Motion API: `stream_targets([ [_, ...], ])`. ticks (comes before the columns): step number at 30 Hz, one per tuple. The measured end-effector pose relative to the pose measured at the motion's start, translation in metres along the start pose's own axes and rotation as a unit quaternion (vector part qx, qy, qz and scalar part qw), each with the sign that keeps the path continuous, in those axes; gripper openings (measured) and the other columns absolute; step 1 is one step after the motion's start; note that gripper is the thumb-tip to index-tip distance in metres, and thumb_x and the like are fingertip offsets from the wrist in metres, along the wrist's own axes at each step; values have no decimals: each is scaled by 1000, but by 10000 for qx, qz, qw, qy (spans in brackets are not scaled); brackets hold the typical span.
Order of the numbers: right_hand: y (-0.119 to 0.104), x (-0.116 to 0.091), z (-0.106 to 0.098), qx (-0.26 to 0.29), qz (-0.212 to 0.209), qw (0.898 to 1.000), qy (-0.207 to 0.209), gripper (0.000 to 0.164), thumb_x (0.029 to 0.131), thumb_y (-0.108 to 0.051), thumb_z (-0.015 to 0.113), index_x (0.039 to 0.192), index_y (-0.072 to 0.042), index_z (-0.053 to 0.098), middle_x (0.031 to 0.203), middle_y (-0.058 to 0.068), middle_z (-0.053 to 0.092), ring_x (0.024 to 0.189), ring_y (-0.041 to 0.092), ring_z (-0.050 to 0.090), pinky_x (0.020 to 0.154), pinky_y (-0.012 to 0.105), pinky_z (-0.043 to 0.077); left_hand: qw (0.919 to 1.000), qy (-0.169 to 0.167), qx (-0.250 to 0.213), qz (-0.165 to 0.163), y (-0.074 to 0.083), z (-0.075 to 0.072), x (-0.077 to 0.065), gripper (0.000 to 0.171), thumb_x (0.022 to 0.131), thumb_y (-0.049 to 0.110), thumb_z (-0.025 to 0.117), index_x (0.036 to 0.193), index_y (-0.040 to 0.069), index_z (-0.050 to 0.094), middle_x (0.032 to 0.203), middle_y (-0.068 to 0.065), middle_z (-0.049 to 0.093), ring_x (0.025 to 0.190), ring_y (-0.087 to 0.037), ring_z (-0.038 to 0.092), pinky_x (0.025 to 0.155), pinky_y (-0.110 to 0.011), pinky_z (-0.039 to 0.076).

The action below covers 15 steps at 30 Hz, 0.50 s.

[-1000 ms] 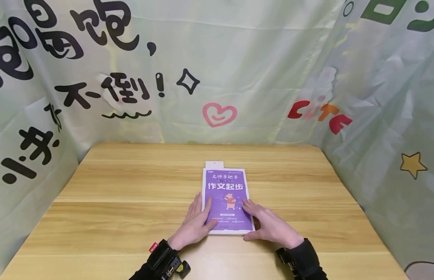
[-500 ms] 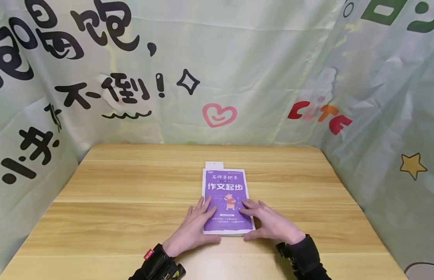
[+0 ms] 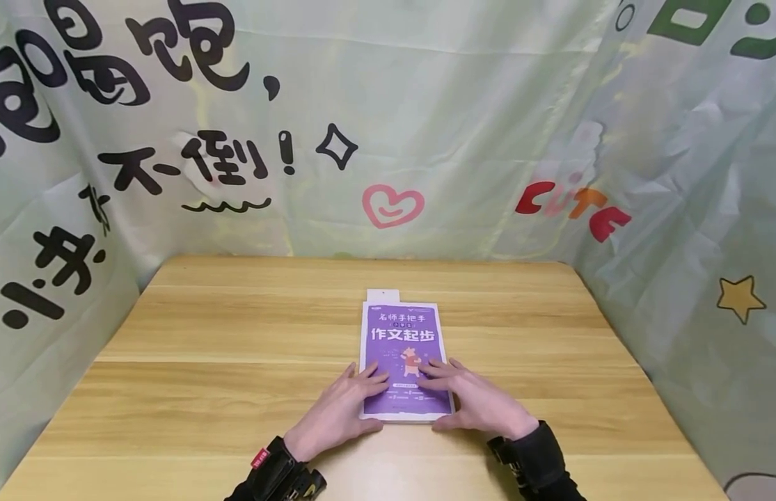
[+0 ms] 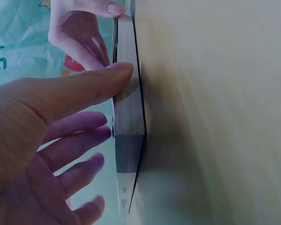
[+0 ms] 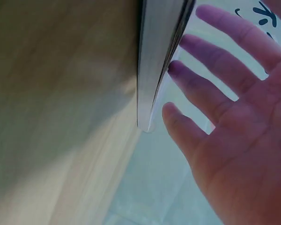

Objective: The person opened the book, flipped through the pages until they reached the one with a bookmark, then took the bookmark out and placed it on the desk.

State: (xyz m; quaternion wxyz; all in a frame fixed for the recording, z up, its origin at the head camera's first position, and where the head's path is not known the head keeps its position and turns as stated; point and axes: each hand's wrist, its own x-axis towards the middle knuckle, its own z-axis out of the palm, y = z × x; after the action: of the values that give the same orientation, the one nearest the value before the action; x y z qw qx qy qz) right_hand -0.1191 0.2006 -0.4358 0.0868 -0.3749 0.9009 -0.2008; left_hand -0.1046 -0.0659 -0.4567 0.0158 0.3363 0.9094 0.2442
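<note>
A closed purple book [image 3: 397,362] with white lettering and a pink cartoon animal lies flat on the wooden table. A white tab-like piece [image 3: 383,296] sticks out past its far edge. My left hand [image 3: 337,412] rests its fingertips on the cover's lower left, with the thumb at the near edge. In the left wrist view that thumb [image 4: 107,79] touches the page edges of the book. From the other side, my right hand [image 3: 484,402] lays spread fingers on the cover, its thumb at the near right corner. The right wrist view shows the fingers [image 5: 210,56] fairly straight.
The light wooden table [image 3: 237,327] extends around the book on all sides. Pale green fabric [image 3: 475,125] printed with dark characters, a pink heart and a star hangs behind and beside it. Black straps with devices [image 3: 532,452] sit on both wrists.
My left hand has shifted from the book's left side toward its near edge, its thumb moving off the cover. The right fingers have slid slightly inward over the cover. The book has hardly moved.
</note>
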Motion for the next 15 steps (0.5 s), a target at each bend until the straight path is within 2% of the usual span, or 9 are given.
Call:
stream_targets([
  [4, -1, -1, -2, 40, -49, 10000, 35, 61, 74, -34, 78, 126, -7, 63, 146, 14, 43, 134, 34, 34, 111, 59, 22, 9997, 11, -211, -94, 0, -1, -2, 61, 75, 27, 78, 128, 3, 60, 143, -14, 47, 134, -39, 32, 102, -67, 32],
  [8, 0, -2, -5, 86, -82, 9999, 32, 54, 76, -31, 77, 122, -6, 66, 144, 15, 45, 133, 37, 35, 111, 60, 22, 9994, 4, -331, -113, 0, -3, -3, 60, 76, 29, 77, 128, 4, 61, 144, -14, 46, 132, -42, 34, 98, -68, 36],
  [11, -1, -4, -7, 70, -107, 9999, 51, 49, 76, -27, 76, 119, -5, 68, 144, 16, 46, 133, 39, 35, 110, 61, 22, 9989, -42, -453, -66, -1, -3, -3, 58, 77, 29, 76, 128, 5, 61, 143, -12, 47, 132, -39, 35, 99, -66, 36],
  [15, -2, -3, -4, -1, -210, 9998, 20, 52, 75, -29, 77, 121, -6, 67, 147, 15, 42, 135, 38, 31, 110, 62, 22, 9982, -82, -590, -12, -1, -3, -3, 53, 79, 27, 74, 126, 5, 63, 140, -10, 50, 132, -32, 37, 103, -60, 36],
])
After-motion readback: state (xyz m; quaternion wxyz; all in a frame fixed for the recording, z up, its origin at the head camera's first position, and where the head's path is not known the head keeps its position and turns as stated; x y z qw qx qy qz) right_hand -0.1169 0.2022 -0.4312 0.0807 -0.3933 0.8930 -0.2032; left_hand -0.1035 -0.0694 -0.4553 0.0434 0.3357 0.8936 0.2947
